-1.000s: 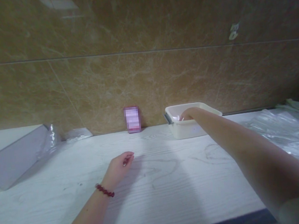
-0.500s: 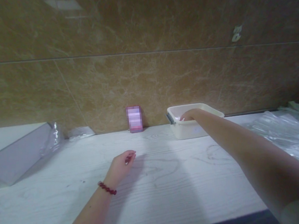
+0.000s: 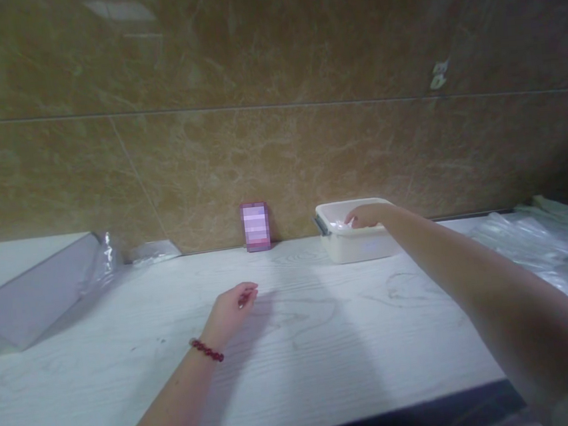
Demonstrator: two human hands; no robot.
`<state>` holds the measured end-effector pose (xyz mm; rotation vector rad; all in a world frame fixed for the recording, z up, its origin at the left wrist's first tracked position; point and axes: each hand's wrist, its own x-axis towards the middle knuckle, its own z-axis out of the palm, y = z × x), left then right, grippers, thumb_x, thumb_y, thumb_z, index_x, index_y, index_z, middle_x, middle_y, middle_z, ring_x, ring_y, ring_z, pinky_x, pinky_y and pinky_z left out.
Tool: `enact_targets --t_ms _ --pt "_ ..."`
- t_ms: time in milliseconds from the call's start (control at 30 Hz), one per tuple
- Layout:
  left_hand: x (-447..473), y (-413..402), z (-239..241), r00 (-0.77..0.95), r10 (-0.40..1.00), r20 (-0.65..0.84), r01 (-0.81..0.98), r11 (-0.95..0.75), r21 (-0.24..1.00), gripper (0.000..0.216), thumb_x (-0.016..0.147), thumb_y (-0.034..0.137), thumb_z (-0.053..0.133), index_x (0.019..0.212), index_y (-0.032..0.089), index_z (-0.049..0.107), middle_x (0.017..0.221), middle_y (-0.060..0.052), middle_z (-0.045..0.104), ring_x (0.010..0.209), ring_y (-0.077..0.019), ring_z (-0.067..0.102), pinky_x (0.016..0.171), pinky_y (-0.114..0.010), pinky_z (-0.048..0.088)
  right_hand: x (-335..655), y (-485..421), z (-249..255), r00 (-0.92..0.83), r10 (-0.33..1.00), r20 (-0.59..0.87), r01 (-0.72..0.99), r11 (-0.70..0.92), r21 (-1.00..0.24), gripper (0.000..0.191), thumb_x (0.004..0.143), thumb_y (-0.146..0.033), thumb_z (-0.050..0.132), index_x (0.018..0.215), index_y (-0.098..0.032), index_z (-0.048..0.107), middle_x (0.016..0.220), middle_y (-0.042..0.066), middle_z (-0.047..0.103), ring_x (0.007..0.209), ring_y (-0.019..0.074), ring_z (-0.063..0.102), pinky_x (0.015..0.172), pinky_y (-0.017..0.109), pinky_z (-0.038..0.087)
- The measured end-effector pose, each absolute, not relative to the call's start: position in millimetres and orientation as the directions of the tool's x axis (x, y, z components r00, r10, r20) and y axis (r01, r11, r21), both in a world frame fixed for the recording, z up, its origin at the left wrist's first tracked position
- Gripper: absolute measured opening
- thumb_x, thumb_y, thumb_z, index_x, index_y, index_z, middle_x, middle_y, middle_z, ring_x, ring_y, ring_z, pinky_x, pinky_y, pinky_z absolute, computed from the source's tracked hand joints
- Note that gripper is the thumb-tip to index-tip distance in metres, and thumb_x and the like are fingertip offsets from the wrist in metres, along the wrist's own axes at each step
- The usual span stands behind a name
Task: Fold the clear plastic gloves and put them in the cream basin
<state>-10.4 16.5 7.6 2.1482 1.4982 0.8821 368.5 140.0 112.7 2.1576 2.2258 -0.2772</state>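
My right hand (image 3: 367, 215) reaches into a cream plastic bin (image 3: 360, 247) that has a grey clip handle on its left end. Its fingers are pinched on a piece of clear, shiny plastic (image 3: 339, 225) inside; the rim and hand hide part of it, and its exact kind is unclear. Low over the white tabletop, left of the bin, is my left hand (image 3: 233, 306), a red bead bracelet (image 3: 207, 350) on its wrist. Those fingers are curled, with a dark reddish patch between thumb and fingers; whether it is an object I cannot make out.
A phone-like device (image 3: 256, 227) with a blurred screen leans against the brown marbled wall. At left sits a large white box (image 3: 35, 290), with clear plastic wrap (image 3: 105, 260) beside it. Clear plastic bags (image 3: 533, 242) lie at right. The table's front edge runs along the bottom.
My right hand has shifted slightly right inside the bin, and more clear plastic shows by its fingertips. My left hand stays nearly where it was.
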Motion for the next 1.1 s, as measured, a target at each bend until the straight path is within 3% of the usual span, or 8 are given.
enact_targets --t_ms 100,167,367,533,733,867,1100 --pt "-11 17 7 0.235 0.93 0.282 0.702 -0.363 0.613 0.027 0.075 0.034 0.041 0.089 0.018 0.056 0.083 -0.001 0.064 0.076 -0.014 0.06 0.07 -0.024 0.046 366 128 118 -0.04 0.977 -0.208 0.993 0.015 -0.119 0.041 0.061 -0.026 0.059 0.102 -0.022 0.057 0.076 0.002 0.062 0.055 0.0102 0.052 0.048 0.02 0.039" --pt "-12 17 7 0.235 0.93 0.284 0.702 -0.364 0.612 0.026 0.074 0.034 0.042 0.089 0.018 0.056 0.082 -0.001 0.064 0.076 -0.0141 0.06 0.07 -0.025 0.046 361 118 123 -0.044 0.985 -0.166 0.992 0.024 -0.125 0.038 0.064 -0.03 0.055 0.101 -0.021 0.057 0.076 0.003 0.062 0.054 0.0101 0.052 0.047 0.02 0.039" --pt "-14 18 6 0.234 0.925 0.301 0.679 -0.377 0.631 0.026 0.073 0.033 0.043 0.088 0.018 0.057 0.082 -0.002 0.065 0.074 -0.0145 0.06 0.07 -0.026 0.047 340 93 135 -0.138 0.967 0.215 0.985 0.156 -0.07 0.019 0.068 -0.03 0.05 0.074 -0.019 0.064 0.072 0.001 0.064 0.064 0.0115 0.056 0.053 0.018 0.037" --pt "-16 22 0 0.238 0.913 0.33 0.659 -0.402 0.636 0.024 0.072 0.029 0.044 0.088 0.018 0.058 0.084 -0.002 0.064 0.075 -0.0146 0.06 0.071 -0.026 0.047 312 74 139 -0.146 0.927 0.346 0.955 0.223 -0.194 0.016 0.066 -0.032 0.053 0.069 -0.02 0.062 0.073 -0.001 0.064 0.066 0.0119 0.056 0.057 0.019 0.038" --pt "-17 25 -6 0.238 0.896 0.375 0.621 -0.437 0.65 0.02 0.071 0.021 0.046 0.086 0.017 0.059 0.082 -0.003 0.065 0.074 -0.0137 0.06 0.07 -0.025 0.047 271 44 125 -0.228 0.9 0.37 0.869 0.36 -0.34 0.014 0.066 -0.033 0.053 0.067 -0.021 0.06 0.066 -0.002 0.062 0.058 0.0102 0.053 0.054 0.02 0.038" --pt "-17 24 -7 0.214 0.902 0.376 0.626 -0.422 0.656 0.02 0.071 0.018 0.047 0.087 0.016 0.059 0.079 -0.003 0.064 0.07 -0.0127 0.06 0.066 -0.023 0.047 247 32 91 -0.233 0.894 0.382 0.76 0.413 -0.502 0.02 0.068 -0.037 0.05 0.069 -0.019 0.058 0.063 0.0 0.06 0.058 0.0111 0.053 0.054 0.021 0.039" --pt "-15 22 -9 0.22 0.901 0.373 0.619 -0.425 0.66 0.02 0.07 0.019 0.048 0.086 0.015 0.06 0.076 -0.004 0.064 0.067 -0.0122 0.059 0.063 -0.022 0.046 224 22 21 -0.151 0.935 0.321 0.685 0.333 -0.648 0.027 0.072 -0.042 0.041 0.068 -0.019 0.054 0.065 0.003 0.06 0.059 0.0137 0.055 0.053 0.024 0.041"
